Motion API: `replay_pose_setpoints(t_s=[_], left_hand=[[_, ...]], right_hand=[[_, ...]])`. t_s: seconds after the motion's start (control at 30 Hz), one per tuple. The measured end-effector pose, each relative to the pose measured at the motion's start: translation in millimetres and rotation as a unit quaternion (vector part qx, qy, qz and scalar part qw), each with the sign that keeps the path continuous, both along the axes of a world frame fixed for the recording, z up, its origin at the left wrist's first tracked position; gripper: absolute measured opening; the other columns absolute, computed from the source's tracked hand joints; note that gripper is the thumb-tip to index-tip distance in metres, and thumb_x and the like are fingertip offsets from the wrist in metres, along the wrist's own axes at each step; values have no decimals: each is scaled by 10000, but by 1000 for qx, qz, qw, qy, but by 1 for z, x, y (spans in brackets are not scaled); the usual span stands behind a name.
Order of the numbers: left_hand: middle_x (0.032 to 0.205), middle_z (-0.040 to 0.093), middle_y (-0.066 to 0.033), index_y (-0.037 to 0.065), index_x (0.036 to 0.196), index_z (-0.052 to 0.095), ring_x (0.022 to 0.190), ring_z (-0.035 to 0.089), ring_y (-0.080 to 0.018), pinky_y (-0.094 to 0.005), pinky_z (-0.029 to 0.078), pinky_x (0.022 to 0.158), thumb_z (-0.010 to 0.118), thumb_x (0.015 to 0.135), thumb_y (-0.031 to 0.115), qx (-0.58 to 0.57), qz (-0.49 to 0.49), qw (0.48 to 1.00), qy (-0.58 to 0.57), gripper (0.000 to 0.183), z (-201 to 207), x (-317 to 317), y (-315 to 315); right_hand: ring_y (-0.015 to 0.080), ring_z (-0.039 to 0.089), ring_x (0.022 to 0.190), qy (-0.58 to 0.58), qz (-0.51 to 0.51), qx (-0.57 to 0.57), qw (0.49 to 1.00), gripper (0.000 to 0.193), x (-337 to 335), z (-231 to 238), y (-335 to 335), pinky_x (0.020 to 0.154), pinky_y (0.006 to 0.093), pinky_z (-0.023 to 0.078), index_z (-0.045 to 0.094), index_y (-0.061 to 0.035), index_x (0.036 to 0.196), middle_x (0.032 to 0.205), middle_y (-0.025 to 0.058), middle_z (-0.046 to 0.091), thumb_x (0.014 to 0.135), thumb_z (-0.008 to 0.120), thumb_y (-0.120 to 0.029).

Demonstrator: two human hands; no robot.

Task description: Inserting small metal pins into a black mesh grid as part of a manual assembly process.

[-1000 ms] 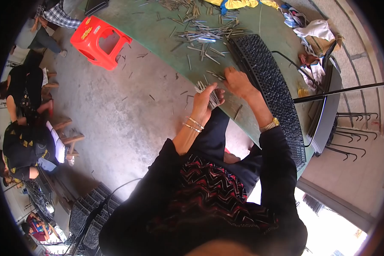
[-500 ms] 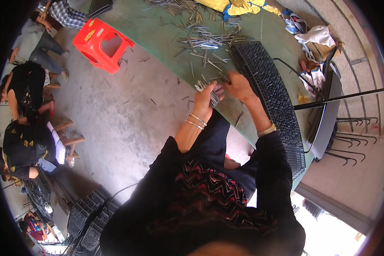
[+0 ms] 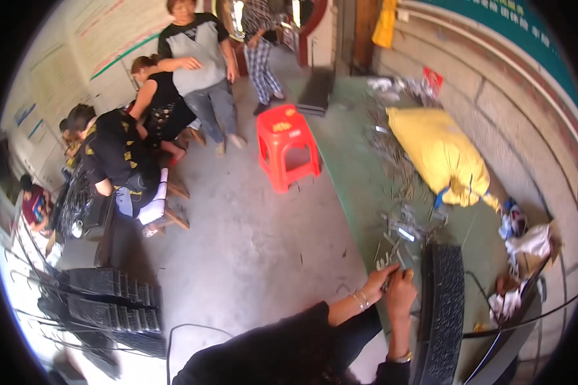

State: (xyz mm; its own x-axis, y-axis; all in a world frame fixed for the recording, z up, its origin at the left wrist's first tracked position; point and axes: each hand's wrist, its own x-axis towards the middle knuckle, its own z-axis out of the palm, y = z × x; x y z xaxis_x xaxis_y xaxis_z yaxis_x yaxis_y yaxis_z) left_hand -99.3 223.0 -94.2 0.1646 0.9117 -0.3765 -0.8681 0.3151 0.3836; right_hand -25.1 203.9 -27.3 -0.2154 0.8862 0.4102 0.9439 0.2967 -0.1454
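Note:
My left hand (image 3: pixel 375 283) is closed around a small bundle of thin grey strips (image 3: pixel 382 263), whose ends stick out past the fingers. Right beside it, my right hand (image 3: pixel 401 292) has its fingers pressed together; what they grip is too small and blurred to make out. Both hands are over the near left edge of a green-topped table (image 3: pixel 353 186). Just beyond them lies a loose pile of similar strips (image 3: pixel 406 231). A long black block with a rough, bristly top (image 3: pixel 444 311) stands to the right of my right hand.
A tied yellow sack (image 3: pixel 433 144) lies on the table, with crumpled cloths (image 3: pixel 530 240) nearer right. A red plastic stool (image 3: pixel 286 128) stands left of the table. Several people are at the left, one standing (image 3: pixel 199 58). Black ridged pieces (image 3: pixel 112 285) are stacked lower left.
The view has swung up and left, so my hands now sit lower right and more of the room shows. My right hand has come closer to my left, which still holds the strips.

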Motion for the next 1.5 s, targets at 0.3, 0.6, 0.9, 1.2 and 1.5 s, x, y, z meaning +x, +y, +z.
replay_pose_setpoints(t_s=[0.3, 0.6, 0.9, 1.2, 1.5], left_hand=[[911, 692, -87, 1, 976, 680, 803, 665, -170, -297, 544, 733, 678, 849, 155, 67, 46, 996, -32, 199, 32, -41, 22], [887, 676, -59, 38, 970, 650, 801, 645, -143, -278, 524, 724, 680, 856, 147, 118, 93, 982, 112, 161, 73, 2, -29], [818, 652, -21, 82, 939, 650, 757, 616, -134, -274, 490, 664, 691, 855, 213, 109, -3, 994, -1, 161, 32, -12, -49], [661, 603, -32, 54, 862, 635, 530, 579, -125, -257, 443, 444, 656, 863, 244, 145, -213, 966, 11, 191, 73, 2, -110], [840, 586, -26, 93, 1063, 615, 753, 587, -113, -249, 467, 550, 626, 839, 54, 484, -168, 796, 323, 228, 63, -13, -138]], right_hand=[[299, 584, 854, 343, 45, 75, 935, 288, -22, 34, 8, 796, 395, 480, 594, 14, 973, 975, 164, 575, 951, 520, -264], [188, 561, 966, 826, -8, -80, 557, 588, -25, 6, 1, 872, 333, 431, 591, 20, 1126, 1063, 107, 628, 998, 353, -502], [203, 586, 972, 759, 56, -216, 612, 546, 4, -10, -22, 885, 333, 450, 581, 12, 1181, 1076, 100, 644, 993, 405, -469], [215, 595, 1063, 588, 151, -267, 749, 464, 27, 70, -39, 908, 336, 468, 553, 35, 1212, 1156, 137, 620, 1009, 418, -360], [214, 650, 906, 373, 270, -469, 754, 400, 57, 57, -55, 839, 325, 502, 646, 29, 1067, 992, 135, 691, 1015, 408, -288]])
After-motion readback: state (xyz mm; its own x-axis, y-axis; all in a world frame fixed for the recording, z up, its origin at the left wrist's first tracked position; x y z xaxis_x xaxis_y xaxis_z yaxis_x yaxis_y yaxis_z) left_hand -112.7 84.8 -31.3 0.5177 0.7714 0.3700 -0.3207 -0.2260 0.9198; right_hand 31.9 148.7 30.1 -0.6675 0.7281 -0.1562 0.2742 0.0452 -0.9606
